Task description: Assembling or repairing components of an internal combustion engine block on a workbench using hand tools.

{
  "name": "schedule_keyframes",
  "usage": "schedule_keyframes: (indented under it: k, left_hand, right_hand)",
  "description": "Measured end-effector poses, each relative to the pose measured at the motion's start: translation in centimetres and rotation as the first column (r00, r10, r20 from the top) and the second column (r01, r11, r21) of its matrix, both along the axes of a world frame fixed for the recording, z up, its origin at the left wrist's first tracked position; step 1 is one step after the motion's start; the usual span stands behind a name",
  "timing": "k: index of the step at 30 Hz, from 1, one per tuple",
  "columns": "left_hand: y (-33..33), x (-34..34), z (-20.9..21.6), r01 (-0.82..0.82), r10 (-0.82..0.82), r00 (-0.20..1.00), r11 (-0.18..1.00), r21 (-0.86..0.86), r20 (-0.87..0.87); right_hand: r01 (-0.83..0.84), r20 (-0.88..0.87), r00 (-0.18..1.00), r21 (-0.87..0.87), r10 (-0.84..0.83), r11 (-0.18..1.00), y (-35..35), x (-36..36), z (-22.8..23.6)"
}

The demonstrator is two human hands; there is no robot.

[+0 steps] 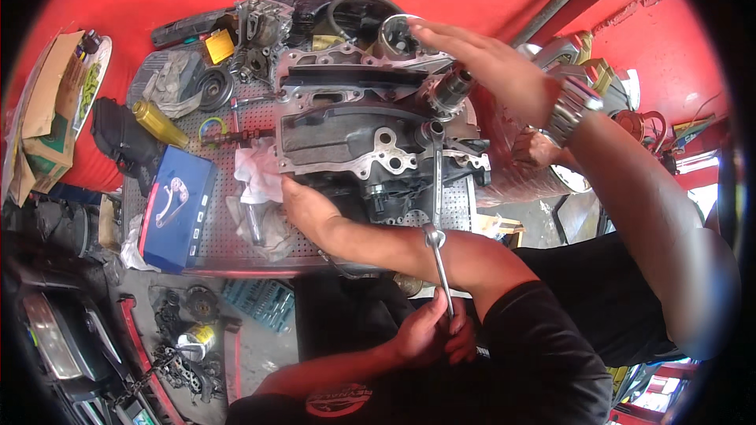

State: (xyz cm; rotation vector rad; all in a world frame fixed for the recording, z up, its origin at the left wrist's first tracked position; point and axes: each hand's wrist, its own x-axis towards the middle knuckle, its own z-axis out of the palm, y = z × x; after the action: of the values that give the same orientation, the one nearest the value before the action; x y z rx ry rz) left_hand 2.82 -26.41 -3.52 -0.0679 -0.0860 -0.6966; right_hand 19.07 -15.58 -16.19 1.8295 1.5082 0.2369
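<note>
My left hand (431,332) is closed round the lower end of a wrench (443,271). That wrench's upper end meets a second wrench (436,189), whose ring sits at the right front of a metal engine block (346,138). My right arm crosses over to the block's left front corner. There my right hand (311,211) is closed on a pinkish-white cloth (258,173), pressed close to the block; most of its fingers are hidden. A co-worker's open hand (492,63), with a watch (573,110) on the wrist, stretches over the block's far right.
The perforated metal table (216,244) also carries a blue box (179,208), a yellow bottle (160,123), a black pulley (214,89) and other engine parts. A co-worker's second hand (539,148) is at the right. A teal tool case (260,304) lies on the floor.
</note>
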Motion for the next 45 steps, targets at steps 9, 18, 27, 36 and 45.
schedule_keyframes:
  k: [9,18,27,36,45]
  left_hand:
    - [0.1,-0.4,0.4,-0.022,0.050,0.992,0.972,0.232,-0.116]
    - [1.0,-0.2,0.3,0.032,0.018,0.990,0.937,0.348,-0.138]
    - [1.3,-0.4,-0.4,-0.003,0.022,0.997,0.967,0.253,-0.073]
    - [2.8,-0.3,-0.3,0.057,-0.042,0.997,0.967,0.250,-0.065]
    - [3.7,-0.3,-0.2,0.116,-0.093,0.990,0.967,0.227,-0.107]
  right_hand:
    - [0.619,-0.381,0.766,0.222,-0.518,0.753,-11.2,13.8,28.5]
    - [0.646,-0.269,0.736,0.008,-0.621,0.763,-12.3,16.9,24.9]
    - [0.643,-0.276,0.747,0.069,-0.605,0.763,-12.4,16.7,25.3]
    - [0.569,-0.303,0.815,0.255,-0.494,0.782,-12.7,16.0,25.1]
    - [0.570,-0.243,0.808,0.094,-0.537,0.816,-13.2,16.3,25.7]
